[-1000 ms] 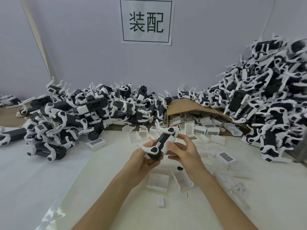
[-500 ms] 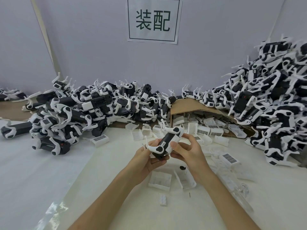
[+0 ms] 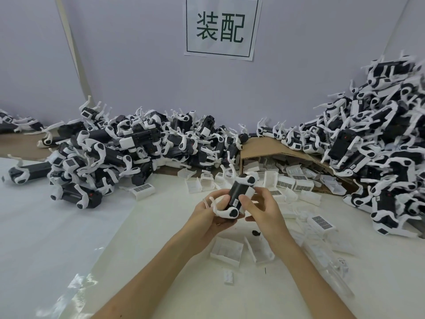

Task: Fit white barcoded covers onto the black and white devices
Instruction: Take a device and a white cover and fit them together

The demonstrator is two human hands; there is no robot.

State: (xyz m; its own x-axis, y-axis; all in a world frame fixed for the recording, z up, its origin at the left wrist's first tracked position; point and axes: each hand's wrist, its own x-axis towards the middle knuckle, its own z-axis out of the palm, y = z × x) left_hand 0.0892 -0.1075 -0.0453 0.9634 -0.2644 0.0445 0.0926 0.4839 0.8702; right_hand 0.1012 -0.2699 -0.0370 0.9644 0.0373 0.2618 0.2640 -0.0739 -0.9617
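Note:
I hold one black and white device (image 3: 239, 194) above the table's middle, its white legs sticking out at both ends. My left hand (image 3: 210, 217) cups it from below and the left. My right hand (image 3: 262, 210) grips its right side, where a white cover (image 3: 249, 192) sits against the black body. Loose white barcoded covers (image 3: 322, 223) lie scattered on the table to the right, and two open ones (image 3: 227, 250) lie just below my hands.
Large heaps of the same devices fill the back left (image 3: 119, 153) and the right side (image 3: 386, 157). A tipped cardboard box (image 3: 259, 147) spills more covers at the back. A paper sign (image 3: 222, 27) hangs on the wall. White sheeting covers the table.
Both hands have kept hold of the device and turned it more upright. The camera has dipped and shifted slightly, so the sign sits further right in the frame.

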